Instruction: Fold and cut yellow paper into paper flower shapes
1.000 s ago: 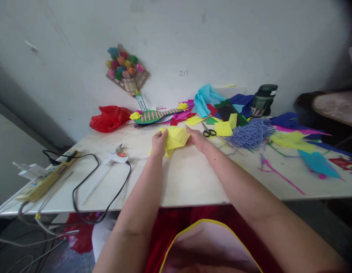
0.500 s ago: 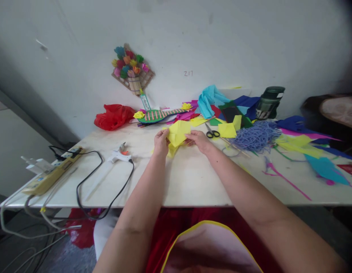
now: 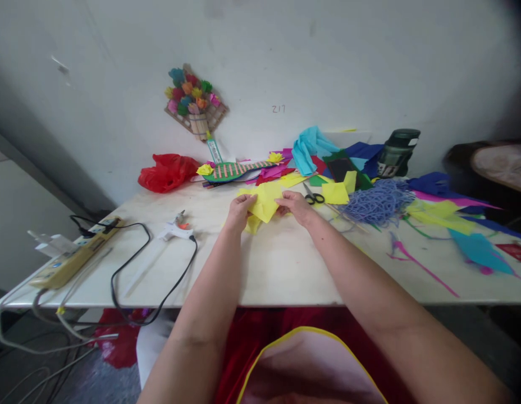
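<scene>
Between my two hands, just over the table's middle, is a piece of yellow crepe paper (image 3: 265,203) with creases in it. My left hand (image 3: 241,211) pinches its left side, and my right hand (image 3: 296,205) pinches its right side. More yellow paper (image 3: 252,225) shows beneath it, partly hidden by the held piece and my left fingers. Right beside my right hand lie black-handled scissors (image 3: 314,197), with small yellow paper squares (image 3: 335,193) next to them.
A white glue gun (image 3: 176,229) and power strip (image 3: 77,255) are at left, their cords trailing. Behind stand a red plastic bag (image 3: 168,173) and a green woven craft piece (image 3: 231,170). At right are purple shredded strands (image 3: 377,203), a dark green bottle (image 3: 398,152) and coloured paper.
The yellow paper has been tilted and shifted slightly to the right and lower between my fingers. Both hands keep hold of it.
</scene>
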Tool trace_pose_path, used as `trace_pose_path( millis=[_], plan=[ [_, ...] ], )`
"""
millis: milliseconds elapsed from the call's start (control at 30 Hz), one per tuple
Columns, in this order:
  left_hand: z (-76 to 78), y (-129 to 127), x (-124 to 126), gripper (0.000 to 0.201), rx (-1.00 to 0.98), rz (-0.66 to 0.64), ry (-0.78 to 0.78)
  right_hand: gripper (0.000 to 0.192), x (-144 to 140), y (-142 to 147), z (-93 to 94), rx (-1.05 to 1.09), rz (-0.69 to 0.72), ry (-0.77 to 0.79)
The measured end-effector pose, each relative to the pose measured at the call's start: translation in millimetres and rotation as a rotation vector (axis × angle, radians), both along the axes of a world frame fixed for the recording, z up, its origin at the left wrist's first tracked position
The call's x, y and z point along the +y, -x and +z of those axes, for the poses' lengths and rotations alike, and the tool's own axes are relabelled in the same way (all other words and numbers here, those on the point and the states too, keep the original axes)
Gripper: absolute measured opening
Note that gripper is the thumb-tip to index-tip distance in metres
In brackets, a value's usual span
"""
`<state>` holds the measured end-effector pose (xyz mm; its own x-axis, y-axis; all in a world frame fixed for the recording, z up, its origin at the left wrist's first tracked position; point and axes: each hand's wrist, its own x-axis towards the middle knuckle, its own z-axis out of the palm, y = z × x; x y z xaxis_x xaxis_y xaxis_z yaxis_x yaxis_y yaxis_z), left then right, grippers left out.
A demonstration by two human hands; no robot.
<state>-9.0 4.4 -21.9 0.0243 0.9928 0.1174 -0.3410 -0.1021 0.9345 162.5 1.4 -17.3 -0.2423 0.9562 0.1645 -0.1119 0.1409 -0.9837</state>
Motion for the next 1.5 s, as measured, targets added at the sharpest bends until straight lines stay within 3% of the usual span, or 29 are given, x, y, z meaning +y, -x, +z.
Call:
trace_pose_path(
  millis=[233, 600, 1500],
  plan=[
    [1.3, -0.2, -0.2, 0.030, 0.025, -0.037, 0.034, 0.015, 7.3, -0.1, -3.9, 0.021, -0.115, 0.003],
    [-3.7, 3.1, 1.5, 0.026, 0.149, -0.062, 0.007, 0.012, 9.7, -7.1, -5.3, -0.026, -0.006, 0.007],
    [3.6, 3.2, -1.5, 0.020, 0.144, -0.073, 0.009, 0.014, 5.7, -7.4, -1.5, -0.003, 0.009, 0.008]
  ],
)
